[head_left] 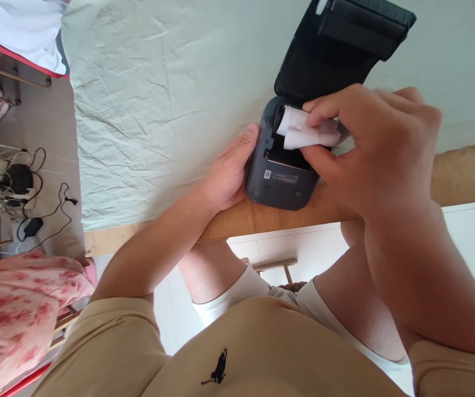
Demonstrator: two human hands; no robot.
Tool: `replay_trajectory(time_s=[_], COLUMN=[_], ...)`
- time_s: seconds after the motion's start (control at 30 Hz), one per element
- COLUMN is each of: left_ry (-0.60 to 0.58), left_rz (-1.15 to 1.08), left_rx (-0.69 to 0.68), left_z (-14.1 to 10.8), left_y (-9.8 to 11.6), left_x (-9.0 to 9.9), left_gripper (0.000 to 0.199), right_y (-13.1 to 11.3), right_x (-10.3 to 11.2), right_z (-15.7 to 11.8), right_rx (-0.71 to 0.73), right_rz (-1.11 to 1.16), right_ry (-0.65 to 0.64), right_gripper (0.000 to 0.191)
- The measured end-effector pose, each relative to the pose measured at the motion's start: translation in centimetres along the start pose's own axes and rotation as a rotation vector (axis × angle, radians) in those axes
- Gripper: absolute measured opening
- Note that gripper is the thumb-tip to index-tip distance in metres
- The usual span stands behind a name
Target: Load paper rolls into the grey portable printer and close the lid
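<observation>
A small dark label printer (278, 187) rests at the table's near edge with its black lid (336, 49) swung up and back. My left hand (235, 168) grips the printer by its left side, thumb along the edge. Over the opened compartment, my right hand (378, 143) pinches a white paper roll (303, 132) between thumb and fingers. The roll is at the mouth of the compartment, its left end over the inside; I cannot tell whether it touches the bottom. My right fingers hide the roll's right end and part of the compartment.
A pale green cloth (158, 110) covers the table, with a bare wooden edge (262, 215) along the near side. On the floor at left lie tangled cables (22, 182) and a black adapter (32, 227). Pink floral fabric (26, 286) hangs at lower left.
</observation>
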State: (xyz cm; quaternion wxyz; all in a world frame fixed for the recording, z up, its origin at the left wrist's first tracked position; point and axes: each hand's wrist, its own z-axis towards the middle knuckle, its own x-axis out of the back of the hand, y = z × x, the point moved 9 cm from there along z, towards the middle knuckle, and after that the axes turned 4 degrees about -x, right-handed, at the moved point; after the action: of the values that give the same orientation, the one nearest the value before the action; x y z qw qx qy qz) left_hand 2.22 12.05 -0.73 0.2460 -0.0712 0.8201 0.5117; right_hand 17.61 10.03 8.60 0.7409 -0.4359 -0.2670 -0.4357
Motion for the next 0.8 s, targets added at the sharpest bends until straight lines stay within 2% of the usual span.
replay_trajectory(time_s=[0.13,0.3,0.4,0.53,0.6,0.73,0.8], left_ry=[0.037,-0.091,-0.069,-0.011,-0.013,-0.079,-0.082], left_rz=[0.019,-0.049,-0.001,0.094,0.095,0.127,0.155], left_rx=[0.017,0.0,-0.074,-0.093,-0.079,-0.106,-0.115], left_z=[0.0,0.0,-0.3,-1.0,-1.2,-1.0,-0.4], left_y=[-0.2,0.0,0.8,1.5,1.6,1.7,1.4], left_x=[0.4,-1.0,-0.7,-0.1,-0.2,-0.3,0.4], left_gripper=[0.029,0.036,0.024,0.06,0.063,0.066,0.068], right_y=[-0.1,-1.9,-2.3,-1.4,-0.3,1.8,2.9], right_x=[0.2,1.2,0.9,2.2,3.1,3.4,3.2], right_z=[-0.6,-2.5,-3.0,-2.4,-1.6,-0.4,-0.8], right_rx=[0.05,0.239,0.286,0.249,0.193,0.096,0.001], right_rz=[0.014,0.152,0.205,0.226,0.199,0.279,0.365], right_ry=[0.035,0.157,0.146,0.223,0.268,0.214,0.191], right_gripper=[0.017,0.02,0.024,0.024,0.019,0.044,0.044])
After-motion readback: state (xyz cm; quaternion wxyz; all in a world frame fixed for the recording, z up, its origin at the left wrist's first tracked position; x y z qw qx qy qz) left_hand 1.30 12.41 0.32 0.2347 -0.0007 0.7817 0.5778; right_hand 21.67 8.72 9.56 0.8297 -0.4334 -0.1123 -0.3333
